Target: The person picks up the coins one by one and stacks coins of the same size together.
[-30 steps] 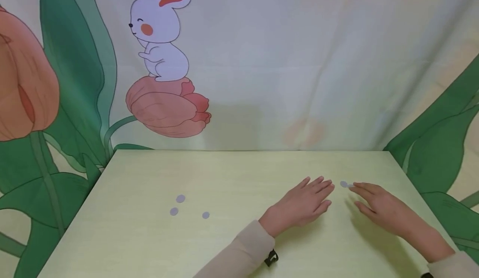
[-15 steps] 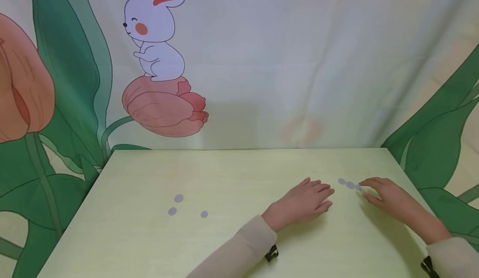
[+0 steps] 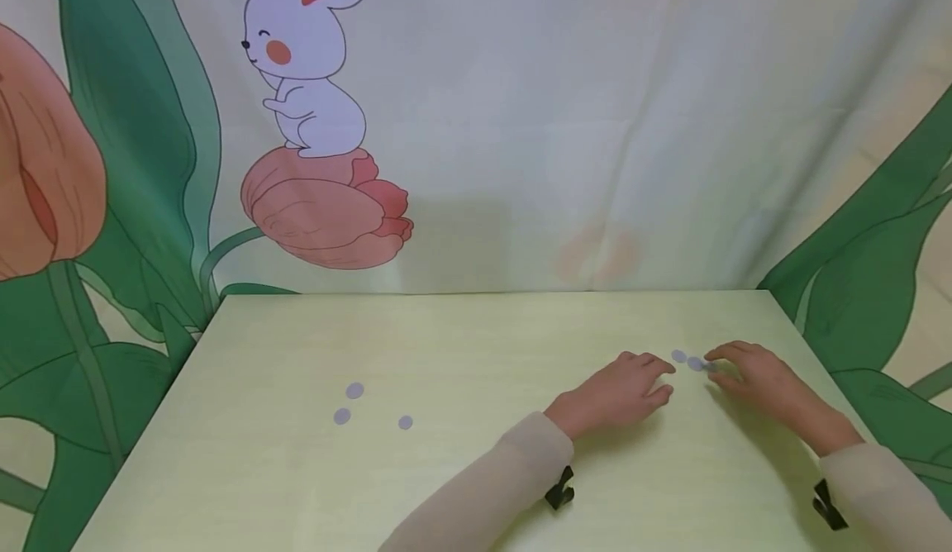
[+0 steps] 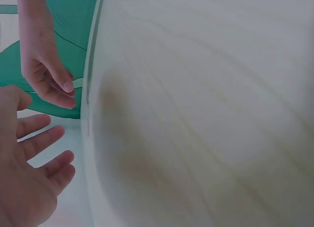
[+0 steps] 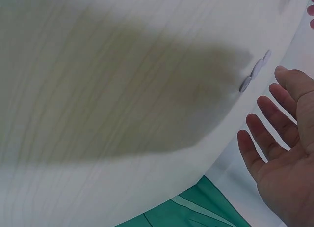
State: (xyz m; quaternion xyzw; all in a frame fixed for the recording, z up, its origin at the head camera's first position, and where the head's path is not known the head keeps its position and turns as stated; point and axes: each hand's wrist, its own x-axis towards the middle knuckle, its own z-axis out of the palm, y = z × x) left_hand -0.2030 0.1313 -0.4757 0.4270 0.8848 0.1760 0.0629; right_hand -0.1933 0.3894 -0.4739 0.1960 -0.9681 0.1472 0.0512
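Observation:
Three small, flat, pale purple-grey discs [image 3: 696,364] lie in a slanting line toward the back right of the table, edges close together. My right hand [image 3: 766,387] is over the right end of that line, thumb and index finger on either side of the last disc [image 3: 710,366]. In the right wrist view its fingers are apart and loosely bent, with the discs [image 5: 256,69] on the table beyond the thumb. My left hand [image 3: 613,395] hovers just left of the line, fingers slightly bent and holding nothing. The left wrist view shows its spread fingers [image 4: 41,143].
Three similar discs [image 3: 355,391] lie loosely grouped on the left part of the pale yellow-green table [image 3: 223,469]. Behind the table's far edge hangs a cloth [image 3: 506,122] printed with a rabbit and tulips. Each wrist carries a black strap [image 3: 561,488].
The right hand drew back rightward from the discs, uncovering the third one, then came back to it. The left hand moved right toward the line, its fingers bending. The head view shifted slightly.

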